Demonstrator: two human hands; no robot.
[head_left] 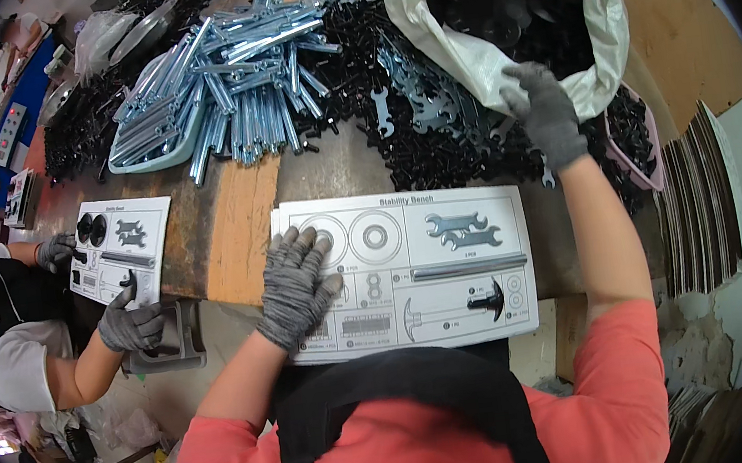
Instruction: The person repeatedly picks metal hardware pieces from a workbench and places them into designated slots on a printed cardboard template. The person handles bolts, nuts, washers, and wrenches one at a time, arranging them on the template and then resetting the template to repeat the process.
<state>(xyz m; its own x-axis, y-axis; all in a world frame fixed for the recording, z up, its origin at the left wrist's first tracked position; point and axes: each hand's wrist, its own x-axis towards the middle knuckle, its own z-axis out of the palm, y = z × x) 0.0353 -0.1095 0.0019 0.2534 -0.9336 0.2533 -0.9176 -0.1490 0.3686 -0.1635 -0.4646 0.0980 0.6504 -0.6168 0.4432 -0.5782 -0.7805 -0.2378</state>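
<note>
My left hand (295, 286), in a grey knit glove, lies with fingers spread on a white printed parts sheet (372, 323), which tops a small stack. Two flat metal wrenches (464, 230) rest on the sheet's upper right. Below them lie a silver metal tube (469, 267) and a black T-shaped handle (487, 301). At the back right, my gloved right hand (545, 111) has its fingers closed over the near rim of a white woven sack (485, 63). Dark, round-looking parts (505, 6) fill the sack; its rim partly hides my fingertips.
Silver tubes (259, 89) heap over a pale tray (148, 161). Loose wrenches (429, 97) and black bolts (423, 166) lie beside the sack. A pink basket (651, 158) stands right, near stacked cardboard (706, 202). At left, a co-worker's gloved hands (130, 323) work by another sheet (146, 225).
</note>
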